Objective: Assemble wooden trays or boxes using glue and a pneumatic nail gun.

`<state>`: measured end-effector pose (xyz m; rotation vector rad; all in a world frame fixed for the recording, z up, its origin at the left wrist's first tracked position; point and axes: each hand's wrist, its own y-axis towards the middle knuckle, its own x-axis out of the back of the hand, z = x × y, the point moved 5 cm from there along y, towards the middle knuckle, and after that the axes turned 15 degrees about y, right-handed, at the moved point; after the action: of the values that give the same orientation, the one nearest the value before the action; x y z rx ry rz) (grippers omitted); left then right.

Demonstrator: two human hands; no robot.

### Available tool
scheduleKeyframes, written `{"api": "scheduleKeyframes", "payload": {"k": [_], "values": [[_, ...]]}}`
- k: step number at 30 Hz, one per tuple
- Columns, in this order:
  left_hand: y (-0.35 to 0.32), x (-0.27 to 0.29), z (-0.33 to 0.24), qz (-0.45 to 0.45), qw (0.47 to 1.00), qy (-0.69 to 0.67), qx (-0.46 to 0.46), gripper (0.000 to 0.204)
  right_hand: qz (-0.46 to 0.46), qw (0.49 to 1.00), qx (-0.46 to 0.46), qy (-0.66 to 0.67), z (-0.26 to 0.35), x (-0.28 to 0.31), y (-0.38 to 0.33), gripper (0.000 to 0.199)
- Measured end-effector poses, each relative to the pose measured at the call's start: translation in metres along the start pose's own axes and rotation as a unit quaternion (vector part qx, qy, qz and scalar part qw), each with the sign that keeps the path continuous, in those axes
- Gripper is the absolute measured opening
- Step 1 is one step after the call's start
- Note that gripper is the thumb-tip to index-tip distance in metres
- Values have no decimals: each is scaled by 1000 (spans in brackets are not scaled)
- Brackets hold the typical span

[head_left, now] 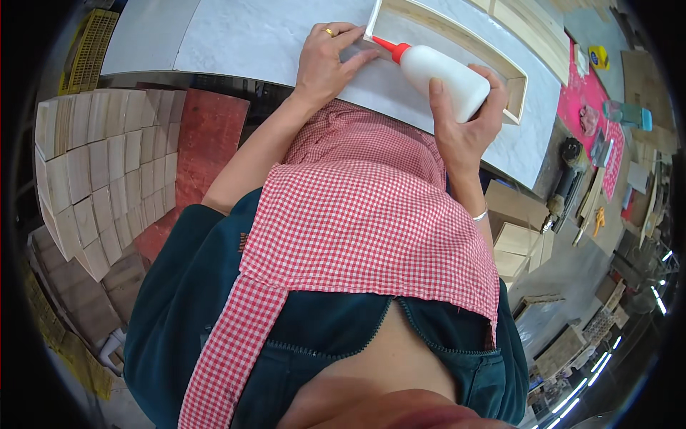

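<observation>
– Holding what, and where?

– See in the right hand (466, 134) a white bottle (444, 77), wrapped by thumb and fingers near its base, its red nozzle (399, 51) at the near left corner of a wooden frame (457, 36), laid along the near edge of the bench (243, 43)

– And with the left hand (324, 63)?

– Find at that same corner, thumb and forefinger slightly parted; cannot tell whether pinching the wood

– How to handle both?

– Treat the bottle as fairly light, smooth, probably squeezable, perhaps slippery; best grip round the lower body. Take the frame as light, stiff, thin-walled, likely weakest at the joints; steady by a corner

– Anything in the way?

– Mind the bottle, hiding part of the frame's near side, and the checked apron (371, 222), close to the bench's near edge. Note wood strips (532, 43) by its right edge, stacked blocks (107, 157) and a red board (211, 143) below its near left
</observation>
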<state>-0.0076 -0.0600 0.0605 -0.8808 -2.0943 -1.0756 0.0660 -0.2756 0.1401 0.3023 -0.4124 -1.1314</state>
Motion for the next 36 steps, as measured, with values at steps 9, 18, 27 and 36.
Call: {"api": "scheduleKeyframes", "payload": {"k": [9,18,27,36], "values": [[0,-1,1,-7,1000,3,-10,42,-18,997,6,-69,10,33,-4,55],[1,-2,-1,-11,1000,7,-12,42,-72,990,-21,-117,16,85,-23,52],[0,0,-4,7,1000,2,10,42,-160,971,-42,-174,21,138,-41,49],[1,2,-6,28,999,9,24,42,-205,951,-52,-227,29,175,-52,46]]}}
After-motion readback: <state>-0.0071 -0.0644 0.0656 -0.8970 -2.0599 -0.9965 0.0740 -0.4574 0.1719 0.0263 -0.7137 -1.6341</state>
